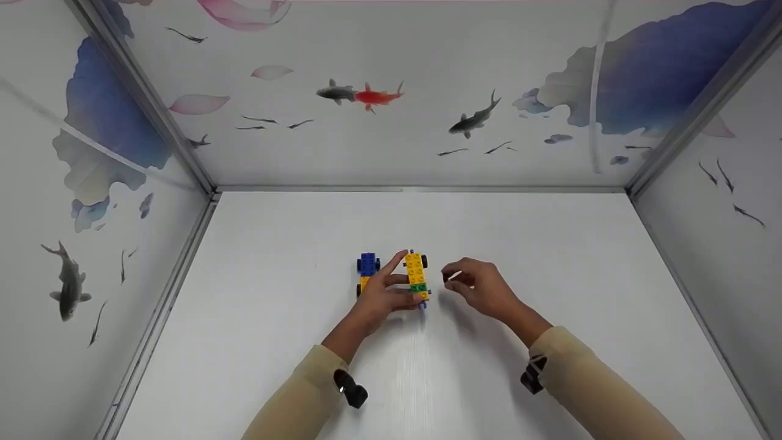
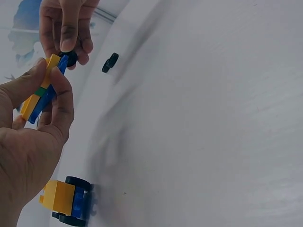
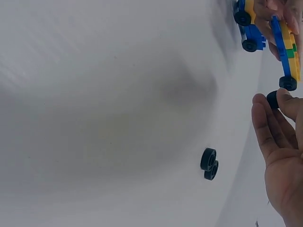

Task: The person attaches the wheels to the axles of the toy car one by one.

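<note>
A toy brick car [image 1: 416, 269], yellow with a green band over a blue base, is held by my left hand [image 1: 386, 300] between thumb and fingers. In the right wrist view, one black wheel [image 3: 288, 83] sits at the end of this car. My right hand [image 1: 484, 287], just right of the car, pinches another black wheel [image 3: 272, 100] between thumb and fingers. Close to the left hand, a second toy car [image 1: 368, 264] in blue and yellow stands on black wheels, partly hidden by that hand in the head view.
Two loose black wheels [image 3: 208, 163] lie together on the white table [image 1: 275, 342], near the right hand. Printed panels with fish and leaves, such as the back wall [image 1: 415, 153], enclose the table on the left, right and back.
</note>
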A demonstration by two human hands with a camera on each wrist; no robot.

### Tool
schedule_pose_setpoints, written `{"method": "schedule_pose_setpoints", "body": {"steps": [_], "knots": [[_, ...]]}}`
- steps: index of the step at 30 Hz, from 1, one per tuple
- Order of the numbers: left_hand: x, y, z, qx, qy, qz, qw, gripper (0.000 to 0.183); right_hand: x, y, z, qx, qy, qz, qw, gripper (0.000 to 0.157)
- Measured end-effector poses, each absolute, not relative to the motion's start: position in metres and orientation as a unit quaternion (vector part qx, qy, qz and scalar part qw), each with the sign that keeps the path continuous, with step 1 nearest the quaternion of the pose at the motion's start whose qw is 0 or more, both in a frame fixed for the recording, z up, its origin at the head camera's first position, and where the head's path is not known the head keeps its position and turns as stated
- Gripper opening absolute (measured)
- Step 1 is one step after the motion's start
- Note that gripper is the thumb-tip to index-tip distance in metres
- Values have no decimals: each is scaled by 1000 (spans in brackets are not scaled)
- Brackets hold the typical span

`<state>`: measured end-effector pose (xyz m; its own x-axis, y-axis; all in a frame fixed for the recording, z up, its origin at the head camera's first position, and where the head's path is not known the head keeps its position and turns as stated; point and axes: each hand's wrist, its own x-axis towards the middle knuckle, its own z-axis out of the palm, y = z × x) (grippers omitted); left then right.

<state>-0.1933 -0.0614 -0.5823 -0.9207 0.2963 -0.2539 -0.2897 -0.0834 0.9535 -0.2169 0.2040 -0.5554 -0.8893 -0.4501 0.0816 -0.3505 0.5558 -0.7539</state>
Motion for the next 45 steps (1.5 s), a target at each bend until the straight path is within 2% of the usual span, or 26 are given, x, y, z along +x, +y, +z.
{"method": "schedule_pose_setpoints", "body": {"steps": [9,29,45], "knots": [[-193,-62,-581,5,634,747,198,103,-211,194,-553,-274,859,-426,75,30],[-191,-56,-579,-1,624,759,188,104,-206,191,-549,-243,836,-479,116,32],[-193,-57,-576,16,638,753,159,101,-208,182,-545,-232,840,-482,94,30]]}}
